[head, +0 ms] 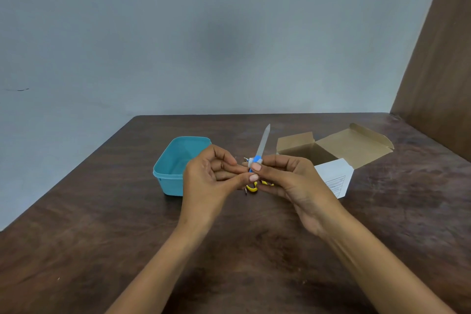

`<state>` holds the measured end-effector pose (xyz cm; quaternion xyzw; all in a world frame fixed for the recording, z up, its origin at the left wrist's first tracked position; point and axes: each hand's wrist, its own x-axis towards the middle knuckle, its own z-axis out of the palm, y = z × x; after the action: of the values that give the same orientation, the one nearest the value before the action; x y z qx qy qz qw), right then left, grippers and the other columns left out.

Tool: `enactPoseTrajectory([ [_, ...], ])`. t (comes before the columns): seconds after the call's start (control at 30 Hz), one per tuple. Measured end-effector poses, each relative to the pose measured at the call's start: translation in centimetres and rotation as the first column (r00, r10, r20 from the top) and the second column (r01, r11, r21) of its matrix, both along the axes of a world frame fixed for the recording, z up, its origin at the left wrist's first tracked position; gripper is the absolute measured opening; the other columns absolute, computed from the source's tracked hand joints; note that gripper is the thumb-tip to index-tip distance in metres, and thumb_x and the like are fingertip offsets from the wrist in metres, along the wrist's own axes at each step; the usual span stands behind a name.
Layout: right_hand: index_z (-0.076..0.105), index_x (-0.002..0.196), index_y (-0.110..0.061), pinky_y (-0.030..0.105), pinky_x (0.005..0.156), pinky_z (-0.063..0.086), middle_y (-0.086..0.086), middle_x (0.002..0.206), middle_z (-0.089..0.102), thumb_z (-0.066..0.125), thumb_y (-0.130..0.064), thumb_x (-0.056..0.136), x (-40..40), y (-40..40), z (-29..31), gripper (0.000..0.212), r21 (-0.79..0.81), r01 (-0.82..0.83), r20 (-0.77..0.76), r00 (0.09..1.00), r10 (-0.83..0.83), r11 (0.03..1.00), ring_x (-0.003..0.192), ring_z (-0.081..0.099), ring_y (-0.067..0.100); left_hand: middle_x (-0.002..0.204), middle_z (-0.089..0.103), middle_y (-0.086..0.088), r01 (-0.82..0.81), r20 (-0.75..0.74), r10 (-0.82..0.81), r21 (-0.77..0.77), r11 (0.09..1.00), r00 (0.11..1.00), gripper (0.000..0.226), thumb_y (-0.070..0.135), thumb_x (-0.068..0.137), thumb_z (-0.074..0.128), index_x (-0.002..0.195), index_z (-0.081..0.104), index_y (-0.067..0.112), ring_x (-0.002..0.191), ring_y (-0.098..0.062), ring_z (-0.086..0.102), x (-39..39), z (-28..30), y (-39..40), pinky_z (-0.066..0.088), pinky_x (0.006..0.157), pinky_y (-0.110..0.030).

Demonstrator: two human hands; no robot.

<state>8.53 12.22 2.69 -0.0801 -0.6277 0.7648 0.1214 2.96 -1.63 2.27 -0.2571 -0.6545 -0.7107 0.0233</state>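
Teal tub (173,160) just beyond left hand (204,176), carton (356,145) beyond right hand (288,178); hands together, pinching grey-bladed tool (263,143).

Left hand (204,178), right hand (290,181), pinching a blue-handled tool (262,145) (tip up)

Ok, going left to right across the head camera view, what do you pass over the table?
Teal tub → left hand → slim grey-bladed tool, pinched between both hands → right hand → open cardboard box.
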Motion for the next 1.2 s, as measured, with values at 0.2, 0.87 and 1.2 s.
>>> enactPoseTrajectory([
  [0.2, 0.075, 0.087, -0.003, 0.02, 0.062, 0.055, 0.011, 0.08, 0.075, 0.08, -0.008, 0.07, 0.1, -0.19, -0.05, 0.018, 0.132, 0.085, -0.026, 0.996, -0.082, 0.988, 0.076, 0.072, 0.016, 0.073, 0.074, -0.008, -0.07, 0.015, 0.071, -0.06, 0.996, 0.997, 0.027, 0.029, 0.068, 0.075, 0.08, 0.069, 0.006, 0.066, -0.017, 0.071, 0.04, 0.25, -0.05, 0.056, 0.055, -0.023],
  [0.87, 0.076, 0.084, -0.01, 0.027, 0.076, 0.058, 0.006, 0.083, 0.075, 0.078, -0.013, 0.073, 0.33, -0.59, -0.04, 0.012, 0.244, -0.042, 0.059, 0.998, 0.028, 0.969, 0.081, 0.069, 0.017, 0.069, 0.071, -0.001, 0.01, 0.159, -0.009, -0.005, 1.0, 0.987, 0.009, 0.013, 0.077, 0.072, 0.069, 0.074, 0.01, 0.075, -0.01, 0.067, -0.15, 0.38, -0.07, 0.05, 0.074, -0.022],
  [1.2, 0.077, 0.08, -0.01, 0.015, 0.065, 0.052, 0.004, 0.077, 0.074, 0.082, -0.018, 0.068, 0.27, -0.45, 0.28, 0.015, 0.288, -0.097, 0.155, 0.986, 0.054, 0.953, 0.067, 0.066, 0.005, 0.092, 0.076, -0.004, 0.03, 0.236, -0.046, 0.073, 0.997, 0.971, 0.014, 0.007, 0.078, 0.069, 0.065, 0.072, 0.011, 0.098, -0.006, 0.068, -0.29, 0.69, -0.33, 0.048, 0.091, -0.029],
])
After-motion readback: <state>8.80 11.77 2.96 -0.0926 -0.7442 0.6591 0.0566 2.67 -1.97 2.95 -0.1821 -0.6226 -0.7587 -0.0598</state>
